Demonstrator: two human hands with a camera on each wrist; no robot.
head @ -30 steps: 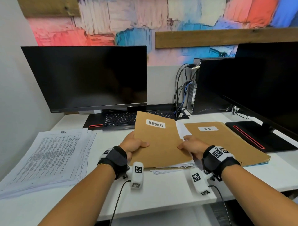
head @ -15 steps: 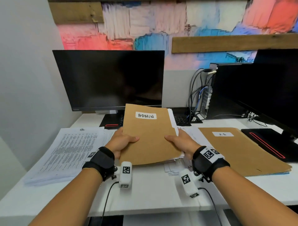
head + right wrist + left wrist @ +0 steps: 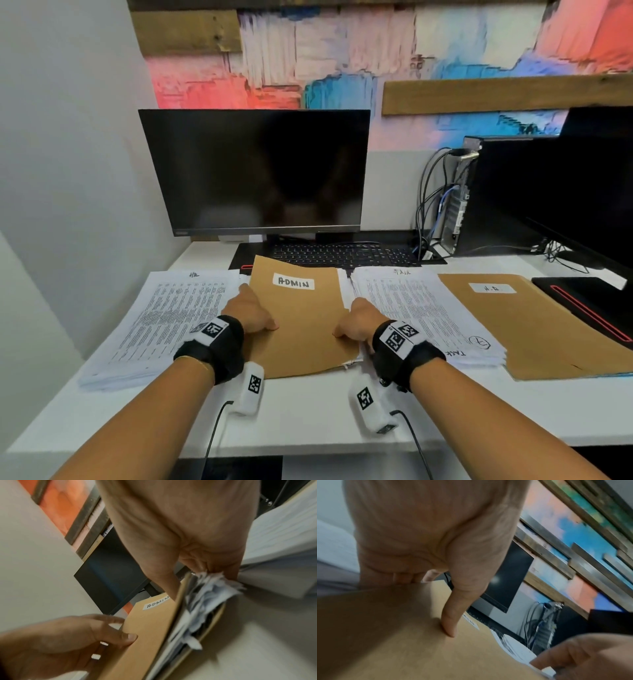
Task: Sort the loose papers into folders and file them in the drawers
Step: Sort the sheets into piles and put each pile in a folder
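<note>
A brown folder labelled ADMIN lies low at the desk's middle, white sheets sticking out of its right and near edges. My left hand grips its left edge, thumb on the cover and fingers underneath. My right hand grips the right edge, thumb on top and fingers below the stuffed papers. Whether the folder rests on the desk I cannot tell. One stack of printed papers lies left of it, another stack right of it. A second brown folder marked H.R. lies further right.
A dark monitor and a black keyboard stand behind the folder. A computer case with cables and a second monitor fill the back right. The white desk's front strip runs below my wrists. A wall closes the left side.
Both hands carried the ADMIN folder left off the right paper stack, lifted it, then lowered it between the two stacks. The right stack now shows uncovered.
</note>
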